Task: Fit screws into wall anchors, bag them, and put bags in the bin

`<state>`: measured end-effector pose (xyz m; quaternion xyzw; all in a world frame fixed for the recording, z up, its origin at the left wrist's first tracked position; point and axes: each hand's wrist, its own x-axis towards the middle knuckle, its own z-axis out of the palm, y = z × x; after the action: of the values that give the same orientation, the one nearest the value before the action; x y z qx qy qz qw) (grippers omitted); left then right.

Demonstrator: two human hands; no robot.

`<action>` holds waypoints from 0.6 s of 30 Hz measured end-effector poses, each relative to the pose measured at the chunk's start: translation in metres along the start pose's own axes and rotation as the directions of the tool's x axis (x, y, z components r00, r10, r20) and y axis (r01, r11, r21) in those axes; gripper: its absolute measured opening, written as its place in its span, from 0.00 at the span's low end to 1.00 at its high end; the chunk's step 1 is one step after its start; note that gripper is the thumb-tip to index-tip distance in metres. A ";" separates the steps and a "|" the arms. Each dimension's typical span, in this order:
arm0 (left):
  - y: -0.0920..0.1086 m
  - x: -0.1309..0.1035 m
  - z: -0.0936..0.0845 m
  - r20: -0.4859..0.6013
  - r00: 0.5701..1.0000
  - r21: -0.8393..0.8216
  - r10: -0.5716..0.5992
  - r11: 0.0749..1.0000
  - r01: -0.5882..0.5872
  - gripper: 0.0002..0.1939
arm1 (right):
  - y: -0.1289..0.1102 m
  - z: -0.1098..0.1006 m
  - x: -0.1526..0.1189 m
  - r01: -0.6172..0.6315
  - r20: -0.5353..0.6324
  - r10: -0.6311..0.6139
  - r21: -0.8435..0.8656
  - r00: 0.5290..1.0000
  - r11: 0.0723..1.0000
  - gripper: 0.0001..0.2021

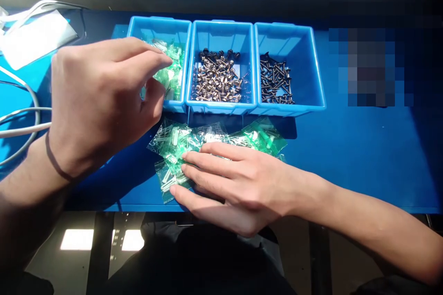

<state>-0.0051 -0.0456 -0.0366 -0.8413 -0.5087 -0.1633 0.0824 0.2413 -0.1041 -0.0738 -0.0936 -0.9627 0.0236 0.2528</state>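
Note:
My left hand (107, 87) hangs over the left blue bin (159, 25), its thumb and index finger bent and apart with nothing visible between them. Inside that bin lie small clear-and-green plastic packets (173, 71), partly hidden by the hand. My right hand (238, 179) rests palm down, fingers spread, on a pile of similar packets (176, 140) in front of the bins. White stick-like pieces show through the plastic. The middle bin (221, 30) holds shiny hex-head screws (218, 78), and dark pointed screws (275, 80) lie in the right bin (287, 32).
White cables (31, 120) and a white sheet (38, 39) lie on the left of the blue table (346, 156). A blurred-out patch covers something at the right. The table's front edge runs just below the packets, above my lap.

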 end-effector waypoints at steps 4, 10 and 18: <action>0.002 0.000 0.000 -0.049 0.998 -0.040 0.031 0.999 -0.033 0.20 | 0.000 -0.001 0.002 0.041 0.020 -0.039 -0.088 0.999 0.995 0.17; 0.001 0.000 -0.001 -0.089 0.995 -0.051 0.044 0.997 -0.049 0.16 | 0.006 0.007 -0.002 -0.076 0.164 0.078 -0.018 0.983 0.997 0.18; -0.003 -0.003 -0.002 -0.147 0.986 -0.084 0.078 0.992 -0.091 0.21 | 0.005 0.006 0.000 -0.028 0.084 0.032 -0.058 0.996 0.998 0.20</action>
<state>-0.0099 -0.0474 -0.0358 -0.8510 -0.4575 -0.2427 0.0875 0.2387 -0.0992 -0.0797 -0.1142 -0.9713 0.0038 0.2087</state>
